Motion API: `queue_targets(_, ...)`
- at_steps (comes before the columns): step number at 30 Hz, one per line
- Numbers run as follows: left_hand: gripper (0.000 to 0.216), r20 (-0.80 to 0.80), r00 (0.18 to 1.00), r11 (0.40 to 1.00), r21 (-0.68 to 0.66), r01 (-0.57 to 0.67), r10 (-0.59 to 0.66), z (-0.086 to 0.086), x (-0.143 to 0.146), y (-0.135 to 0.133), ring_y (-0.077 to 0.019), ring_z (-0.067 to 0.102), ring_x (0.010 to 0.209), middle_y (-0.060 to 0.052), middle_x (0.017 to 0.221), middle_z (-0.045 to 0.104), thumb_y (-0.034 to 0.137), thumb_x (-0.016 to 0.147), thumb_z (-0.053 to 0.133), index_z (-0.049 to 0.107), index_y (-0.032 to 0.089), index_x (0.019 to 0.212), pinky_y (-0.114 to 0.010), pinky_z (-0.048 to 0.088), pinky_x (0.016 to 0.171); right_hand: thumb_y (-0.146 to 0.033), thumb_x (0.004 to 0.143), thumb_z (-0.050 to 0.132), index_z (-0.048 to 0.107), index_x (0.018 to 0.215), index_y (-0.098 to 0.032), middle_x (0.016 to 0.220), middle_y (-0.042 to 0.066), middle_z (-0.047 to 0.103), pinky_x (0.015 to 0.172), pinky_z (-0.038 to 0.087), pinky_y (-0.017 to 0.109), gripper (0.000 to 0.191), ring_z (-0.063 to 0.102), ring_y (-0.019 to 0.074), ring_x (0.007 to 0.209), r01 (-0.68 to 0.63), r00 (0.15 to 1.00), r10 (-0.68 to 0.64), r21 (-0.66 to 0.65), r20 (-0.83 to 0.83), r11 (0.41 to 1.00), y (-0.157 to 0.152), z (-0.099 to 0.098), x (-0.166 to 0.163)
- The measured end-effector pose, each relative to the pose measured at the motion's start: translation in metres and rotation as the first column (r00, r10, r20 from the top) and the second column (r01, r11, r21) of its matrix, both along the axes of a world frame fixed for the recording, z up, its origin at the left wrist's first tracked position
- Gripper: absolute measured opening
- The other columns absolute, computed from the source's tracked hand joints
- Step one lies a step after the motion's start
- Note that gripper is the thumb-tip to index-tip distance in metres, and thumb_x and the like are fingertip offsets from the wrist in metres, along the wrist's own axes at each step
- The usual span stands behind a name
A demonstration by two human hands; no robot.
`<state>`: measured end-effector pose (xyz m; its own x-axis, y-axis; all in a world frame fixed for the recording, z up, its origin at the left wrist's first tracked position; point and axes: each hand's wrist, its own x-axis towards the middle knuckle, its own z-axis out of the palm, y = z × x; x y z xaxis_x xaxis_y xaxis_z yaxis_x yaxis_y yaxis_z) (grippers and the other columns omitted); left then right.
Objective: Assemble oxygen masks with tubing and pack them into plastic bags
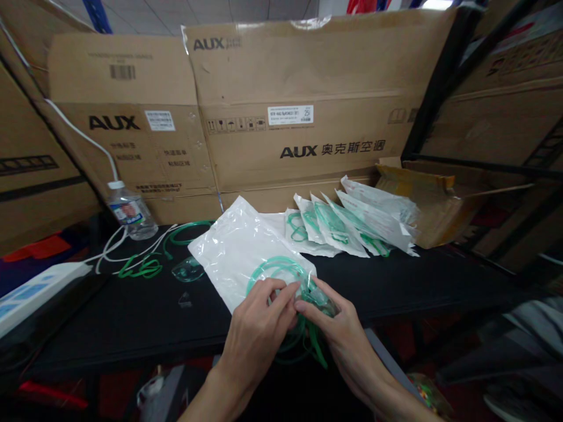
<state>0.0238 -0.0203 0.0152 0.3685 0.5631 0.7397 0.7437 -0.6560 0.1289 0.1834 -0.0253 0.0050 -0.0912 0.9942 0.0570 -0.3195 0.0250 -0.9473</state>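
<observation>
My left hand and my right hand meet at the near edge of a black table. Both pinch the open end of a clear plastic bag that lies flat in front of me. A coil of green tubing with a clear mask piece sits partly inside the bag's mouth, and loops of it hang below my fingers. My fingers are closed on the bag's edge and the tubing.
A row of several sealed bags with green tubing lies behind. Loose green tubing and a clear mask lie to the left, near a water bottle and a white power strip. Cardboard boxes wall the back.
</observation>
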Motion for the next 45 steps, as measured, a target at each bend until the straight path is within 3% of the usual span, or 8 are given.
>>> queue_targets(6, 0.027, 0.09, 0.992, 0.996, 0.001, 0.086, -0.085, -0.008, 0.003, 0.003, -0.0153, 0.067, 0.084, -0.006, 0.099, 0.067, 0.016, 0.102, 0.048, 0.066, 0.02, 0.12, -0.024, 0.058, 0.071, -0.04, 0.079, 0.082, 0.073, 0.118, -0.021, 0.108, 0.005, 0.075, 0.084, 0.051, 0.031, 0.045, 0.067, 0.023, 0.095, -0.055, 0.996, 0.053, -0.027, -0.066, 0.998, -0.002, 0.003, -0.003)
queue_targets(11, 0.022, 0.115, 0.992, 0.994, -0.091, 0.058, -0.047, -0.014, 0.003, 0.005, -0.0177, 0.067, 0.095, -0.006, 0.103, 0.069, 0.019, 0.103, 0.049, 0.066, 0.021, 0.117, -0.03, 0.058, 0.085, -0.04, 0.087, 0.072, 0.058, 0.137, -0.028, 0.12, 0.003, 0.071, 0.085, 0.05, 0.029, 0.053, 0.067, 0.02, 0.096, -0.084, 0.974, 0.05, -0.146, -0.219, 0.986, -0.011, 0.004, 0.002)
queue_targets(16, 0.016, 0.252, 0.968, 0.992, -0.119, 0.035, -0.004, -0.01, 0.006, 0.004, -0.0165, 0.068, 0.093, -0.005, 0.103, 0.068, 0.019, 0.102, 0.052, 0.065, 0.02, 0.111, -0.029, 0.058, 0.085, -0.037, 0.088, 0.068, 0.057, 0.132, -0.027, 0.105, 0.002, 0.075, 0.075, 0.05, 0.027, 0.046, 0.066, 0.0161, 0.076, -0.098, 0.965, 0.054, -0.162, -0.258, 0.982, -0.013, 0.003, 0.005)
queue_targets(21, 0.011, 0.299, 0.954, 0.996, -0.074, 0.056, -0.031, -0.008, 0.009, 0.005, -0.0154, 0.068, 0.092, -0.004, 0.099, 0.067, 0.017, 0.1, 0.055, 0.062, 0.021, 0.108, -0.027, 0.058, 0.083, -0.042, 0.089, 0.072, 0.062, 0.13, -0.027, 0.129, 0.004, 0.069, 0.102, 0.046, 0.035, 0.045, 0.065, 0.0221, 0.112, -0.101, 0.981, 0.081, -0.106, -0.176, 0.989, -0.009, 0.006, 0.006)
queue_targets(26, 0.013, 0.214, 0.974, 0.998, 0.0, 0.07, -0.069, -0.011, 0.01, 0.005, -0.0158, 0.068, 0.092, -0.004, 0.099, 0.069, 0.018, 0.101, 0.053, 0.062, 0.02, 0.111, -0.027, 0.058, 0.084, -0.043, 0.084, 0.078, 0.06, 0.137, -0.027, 0.141, 0.005, 0.063, 0.117, 0.033, 0.038, 0.058, 0.053, 0.0239, 0.134, 0.045, 0.99, -0.057, -0.093, -0.131, 0.995, -0.004, -0.004, 0.002)
queue_targets(32, 0.016, 0.168, 0.978, 0.992, 0.039, 0.12, -0.125, -0.015, 0.016, 0.001, -0.0155, 0.067, 0.089, -0.004, 0.098, 0.069, 0.014, 0.1, 0.054, 0.063, 0.019, 0.112, -0.026, 0.058, 0.08, -0.042, 0.08, 0.082, 0.069, 0.123, -0.022, 0.121, 0.007, 0.074, 0.1, 0.05, 0.035, 0.05, 0.067, 0.0243, 0.113, 0.028, 0.976, -0.049, -0.101, -0.211, 0.995, -0.002, -0.002, -0.009)
queue_targets(39, 0.02, 0.181, 0.975, 0.988, -0.059, 0.141, -0.128, -0.013, 0.015, 0.001, -0.0145, 0.065, 0.091, -0.004, 0.099, 0.065, 0.014, 0.1, 0.055, 0.063, 0.022, 0.116, -0.026, 0.056, 0.082, -0.043, 0.072, 0.086, 0.076, 0.1, -0.023, 0.107, 0.002, 0.076, 0.091, 0.052, 0.029, 0.035, 0.066, 0.0216, 0.108, -0.006, 0.918, -0.102, -0.271, -0.383, 0.963, -0.015, -0.003, -0.015)
queue_targets(45, 0.022, 0.098, 0.992, 0.994, -0.069, 0.083, -0.076, -0.004, 0.012, -0.004, -0.0172, 0.064, 0.086, -0.004, 0.098, 0.064, 0.017, 0.102, 0.05, 0.061, 0.021, 0.12, -0.029, 0.056, 0.074, -0.033, 0.073, 0.086, 0.073, 0.103, -0.023, 0.098, 0.001, 0.075, 0.083, 0.052, 0.026, 0.034, 0.067, 0.017, 0.092, -0.102, 0.903, -0.002, -0.22, -0.429, 0.97, -0.008, -0.003, -0.022)
